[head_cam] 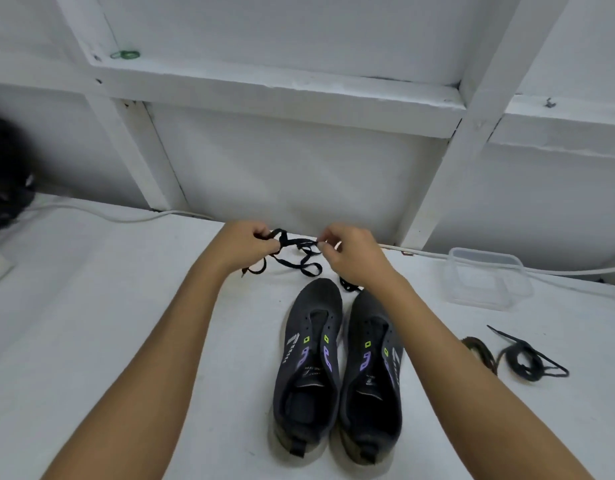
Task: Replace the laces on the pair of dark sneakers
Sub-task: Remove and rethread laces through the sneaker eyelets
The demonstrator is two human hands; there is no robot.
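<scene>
The black flat lace [295,254] is up off the counter [126,306], strung between both hands just beyond the toes of the two dark sneakers [337,368]. The left hand [245,245] has its fingers curled round a bunch of loops; the right hand [347,252] pinches a strand at its fingertips. The rest of the lace trails in slack coils onto the counter, and that's the worry: pull the hands apart now and those loops could cinch into a knot, or drag across the toe of the left sneaker [308,365] and nudge it. Both sneakers sit side by side, eyelets bare, heels towards the person.

A second dark strand [349,285] pokes out by the right sneaker's toe, half hidden under the wrist, so it may get snagged too. Off to the right lie the round dark laces [520,358], well apart, easy to confuse later.

Room? Plenty on the left of the counter. Ahead, the white wall [299,168] and a white cable [126,216] close things off just behind the hands. A clear plastic container [486,278] sits right.
</scene>
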